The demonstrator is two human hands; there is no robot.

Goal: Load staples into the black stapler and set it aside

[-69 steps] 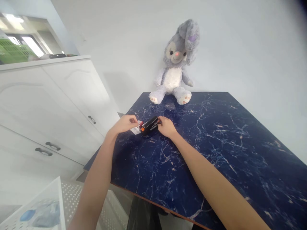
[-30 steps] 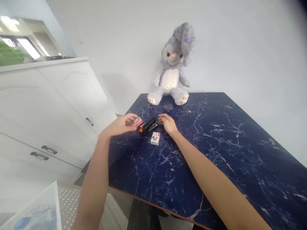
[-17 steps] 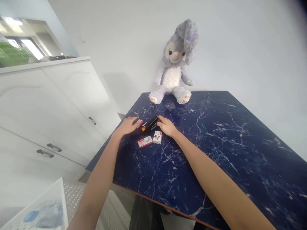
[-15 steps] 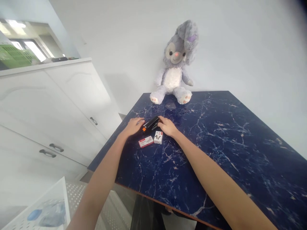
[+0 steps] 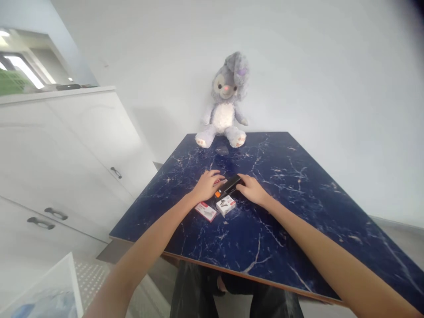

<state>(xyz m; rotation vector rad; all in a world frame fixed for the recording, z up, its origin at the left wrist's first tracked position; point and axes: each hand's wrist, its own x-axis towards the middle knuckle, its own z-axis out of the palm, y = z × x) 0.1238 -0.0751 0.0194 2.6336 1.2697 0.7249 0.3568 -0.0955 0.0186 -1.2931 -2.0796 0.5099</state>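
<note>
A black stapler (image 5: 228,186) with an orange front tip lies on the dark blue marbled table (image 5: 291,194). My left hand (image 5: 206,185) is curled at its orange end, and a small red-and-white bit shows at the fingertips. My right hand (image 5: 252,191) grips the stapler's rear end, fingers closed over it. Just in front of the stapler lie two small boxes, apart from both hands: a red-and-white box (image 5: 206,211) and a white box (image 5: 225,205) with a dark print.
A grey plush bunny (image 5: 224,106) sits at the table's far edge against the white wall. White cabinets with dark handles (image 5: 49,176) stand to the left. A white tray (image 5: 43,296) shows at the lower left. Dark-clothed legs (image 5: 228,291) show under the near table edge.
Over two seconds the two small boxes came to lie on the table in front of the stapler. Both hands have stayed at the stapler's ends; the camera has pulled back and shifted.
</note>
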